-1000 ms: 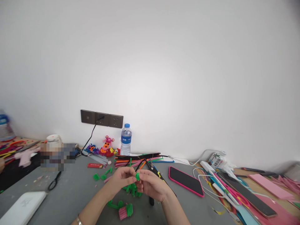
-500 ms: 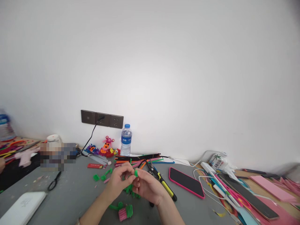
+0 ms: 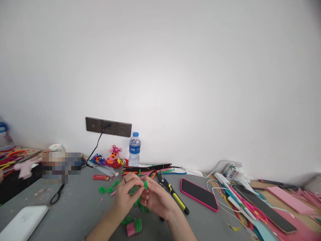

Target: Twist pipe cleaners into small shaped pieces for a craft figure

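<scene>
Between my fingertips is a small coiled piece of green pipe cleaner (image 3: 146, 184). My left hand (image 3: 128, 194) pinches it from the left, a dark ring on one finger. My right hand (image 3: 158, 195) grips the same coil from the right with thumb and forefinger. Beneath my hands lie more green pipe cleaner pieces, partly hidden. Nearer to me on the grey table (image 3: 82, 207) rests a pink and green pipe cleaner bundle (image 3: 134, 227). Small green coils (image 3: 102, 190) lie to the left of my hands.
Yellow-black pliers (image 3: 177, 197) and a pink-cased phone (image 3: 199, 194) lie to the right. Behind my hands are loose pipe cleaners (image 3: 147, 168) and a water bottle (image 3: 134, 150). Scissors (image 3: 255, 211), cables and paper crowd the right side; a white power bank (image 3: 23, 222) lies left.
My left hand has rolled slightly, so the ring on its finger now shows. Both hands keep their pinch on the green coil. The view has shifted a little.
</scene>
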`<state>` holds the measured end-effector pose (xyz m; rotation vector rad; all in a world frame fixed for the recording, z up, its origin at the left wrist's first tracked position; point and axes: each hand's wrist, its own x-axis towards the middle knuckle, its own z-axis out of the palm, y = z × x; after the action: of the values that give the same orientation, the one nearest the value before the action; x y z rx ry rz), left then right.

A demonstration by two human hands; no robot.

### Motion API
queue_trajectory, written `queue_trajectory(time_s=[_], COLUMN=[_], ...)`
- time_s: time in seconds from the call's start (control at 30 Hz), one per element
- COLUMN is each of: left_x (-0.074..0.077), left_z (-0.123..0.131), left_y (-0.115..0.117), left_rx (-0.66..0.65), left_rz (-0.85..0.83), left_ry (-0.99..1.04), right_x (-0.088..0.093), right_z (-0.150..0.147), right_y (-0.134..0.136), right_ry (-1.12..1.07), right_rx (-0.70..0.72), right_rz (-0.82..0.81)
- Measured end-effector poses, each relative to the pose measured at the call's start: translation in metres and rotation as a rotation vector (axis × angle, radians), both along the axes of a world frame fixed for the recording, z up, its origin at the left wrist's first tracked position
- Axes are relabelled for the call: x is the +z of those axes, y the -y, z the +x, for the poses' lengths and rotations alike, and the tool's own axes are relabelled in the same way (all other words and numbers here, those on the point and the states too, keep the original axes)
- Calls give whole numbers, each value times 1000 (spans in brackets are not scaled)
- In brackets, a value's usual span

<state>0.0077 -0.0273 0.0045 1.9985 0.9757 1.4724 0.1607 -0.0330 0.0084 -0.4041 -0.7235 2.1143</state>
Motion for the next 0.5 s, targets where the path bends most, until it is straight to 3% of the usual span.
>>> queue_trajectory(time_s=[0.33,0.5], left_x=[0,0], left_z=[-2,0], left_y=[-15,-14], left_rx=[-338,-414], left_rz=[-375,-508], left_ry=[228,330], right_x=[-3,-3], right_z=[4,4], right_y=[-6,-5], right_ry=[73,151], right_rx=[-92,-104], right_rz=[26,90])
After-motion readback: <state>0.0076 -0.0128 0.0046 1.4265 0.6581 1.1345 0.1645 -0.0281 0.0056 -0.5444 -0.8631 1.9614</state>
